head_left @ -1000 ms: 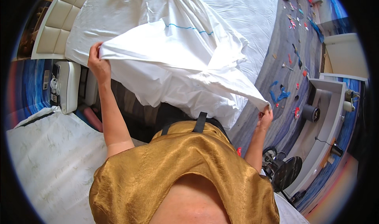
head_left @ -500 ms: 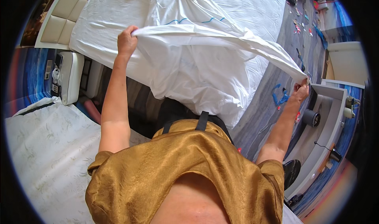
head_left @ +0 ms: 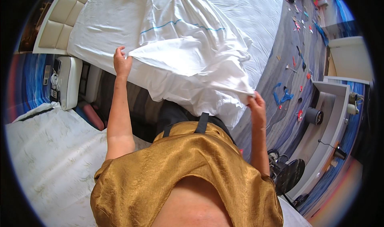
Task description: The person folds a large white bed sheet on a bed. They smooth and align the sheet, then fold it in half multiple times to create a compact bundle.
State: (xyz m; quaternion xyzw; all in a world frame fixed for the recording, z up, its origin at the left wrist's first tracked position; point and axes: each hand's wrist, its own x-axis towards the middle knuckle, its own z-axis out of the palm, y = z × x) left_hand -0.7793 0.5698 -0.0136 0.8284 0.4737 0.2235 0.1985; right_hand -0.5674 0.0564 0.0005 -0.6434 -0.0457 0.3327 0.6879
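Observation:
A loose white sheet (head_left: 172, 61) with a thin blue line across it lies bunched over the near side of the bed and hangs down by my legs. My left hand (head_left: 122, 64) is at its left corner, fingers apart, with the thumb beside the cloth's tip. At the right, my right hand (head_left: 257, 103) pinches the sheet's edge between thumb and fingers. The cloth sags in folds between both hands. Beneath it, the bed (head_left: 94, 35) has a smooth white covering.
A padded cream headboard (head_left: 60, 25) and a white bedside cabinet (head_left: 72, 83) stand at the left. Behind me on the left is a pale patterned mattress (head_left: 48, 155). Scraps and a blue strip (head_left: 285, 96) litter the grey floor (head_left: 280, 67). Along the right runs a shelf unit (head_left: 332, 107).
The stretched sheet edge has come down and gone slack. My right hand has moved inward and lower with it. My left hand has dropped slightly, and its fingers have spread from their grip.

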